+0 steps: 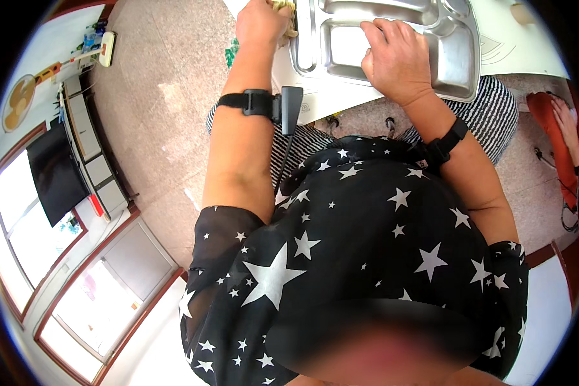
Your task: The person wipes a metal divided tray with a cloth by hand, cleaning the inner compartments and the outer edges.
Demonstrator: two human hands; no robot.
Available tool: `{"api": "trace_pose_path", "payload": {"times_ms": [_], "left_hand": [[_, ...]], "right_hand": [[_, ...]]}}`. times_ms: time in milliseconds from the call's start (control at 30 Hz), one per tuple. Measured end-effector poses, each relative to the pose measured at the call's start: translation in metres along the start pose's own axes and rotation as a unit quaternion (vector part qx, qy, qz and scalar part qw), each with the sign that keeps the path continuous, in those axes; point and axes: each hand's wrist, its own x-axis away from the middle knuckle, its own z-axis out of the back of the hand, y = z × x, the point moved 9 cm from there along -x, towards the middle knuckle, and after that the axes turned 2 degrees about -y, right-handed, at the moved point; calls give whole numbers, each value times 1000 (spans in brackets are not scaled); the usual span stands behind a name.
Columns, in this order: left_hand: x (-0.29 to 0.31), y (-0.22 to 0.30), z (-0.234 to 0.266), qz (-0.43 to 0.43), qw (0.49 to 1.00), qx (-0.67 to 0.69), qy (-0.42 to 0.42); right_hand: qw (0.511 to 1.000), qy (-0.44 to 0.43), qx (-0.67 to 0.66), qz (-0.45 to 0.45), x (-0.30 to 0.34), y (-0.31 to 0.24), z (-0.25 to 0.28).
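Observation:
A silver metal tray [450, 64] with several compartments lies on the white tabletop in front of me. At its left edge my left hand [262, 24] is closed on a crumpled yellowish thing [287, 20], only partly visible, whose kind I cannot make out. My right hand [399, 61] reaches over the tray's near side. Its fingers are bent and close together over a compartment, and their tips are partly hidden, so what they may pinch does not show. The tray compartments in view show bare metal.
The white table [527, 55] extends right of the tray. A green-patterned thing [231, 53] shows beside my left wrist. Another person's hand [566, 123] and orange sleeve [547, 116] are at the far right. A black screen [55, 174] and cabinets [93, 138] stand on the left.

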Motion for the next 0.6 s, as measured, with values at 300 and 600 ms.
{"api": "trace_pose_path", "payload": {"times_ms": [300,600], "left_hand": [[2,-2,-23,-33,999,35,0],[-14,-4,-22,-14,1000,-21,-5]], "right_hand": [[1000,5,3,-9,5,9,-5],[999,39,-3,14,1,4,0]]}}
